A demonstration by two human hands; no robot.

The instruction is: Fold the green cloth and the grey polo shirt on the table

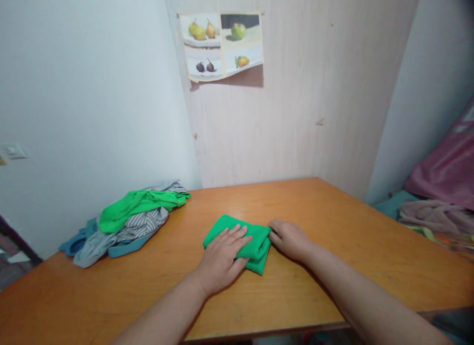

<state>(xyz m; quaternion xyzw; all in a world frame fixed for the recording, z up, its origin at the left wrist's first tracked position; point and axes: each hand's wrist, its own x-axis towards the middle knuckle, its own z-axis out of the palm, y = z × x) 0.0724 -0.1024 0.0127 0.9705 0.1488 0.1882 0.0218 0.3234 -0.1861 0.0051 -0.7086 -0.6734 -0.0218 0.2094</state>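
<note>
A green cloth garment (255, 243), folded into a small layered bundle, lies on the wooden table (307, 300) in front of me. My left hand (224, 258) rests on top of it, palm down with the fingers stretched out and slightly spread. At the bundle's right edge, my right hand (289, 238) has its fingers closed on a corner of the cloth. The lower right layers hang a little loose below the top fold. Which kind of garment it is cannot be made out.
On the table's left side sits a blue basket (133, 246) heaped with clothes, including a bright green garment (140, 206) and a striped one (144, 224). A wall with a fruit picture sheet (222, 46) stands behind. Pink fabric (444, 172) lies beyond the right edge.
</note>
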